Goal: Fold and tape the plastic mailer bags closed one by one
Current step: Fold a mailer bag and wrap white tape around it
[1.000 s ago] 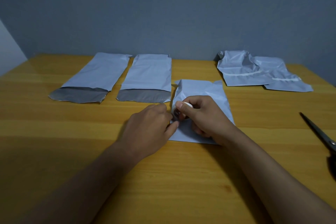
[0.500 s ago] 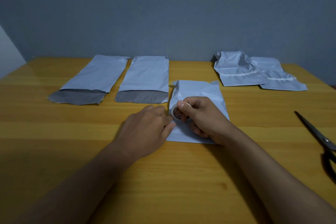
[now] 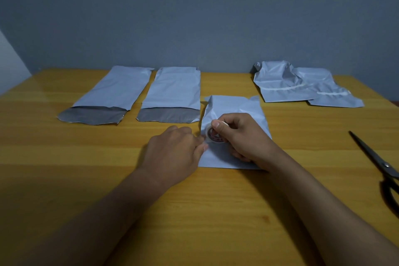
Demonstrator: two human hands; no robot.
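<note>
A folded grey-white mailer bag lies flat in the middle of the wooden table. My right hand grips a small roll of tape over the bag's left edge, thumb on top of the roll. My left hand sits just left of the roll with its fingers curled, thumb and fingertips at the roll's rim and the bag's edge; what they pinch is hidden. Two unfolded mailer bags lie at the back left with their dark flaps open.
Two folded, taped mailer bags overlap at the back right. Black scissors lie at the table's right edge. A grey wall stands behind the table.
The view has tilted a little. My right hand has turned the tape roll slightly so its printed core faces me; both hands stay at the bag's left edge.
</note>
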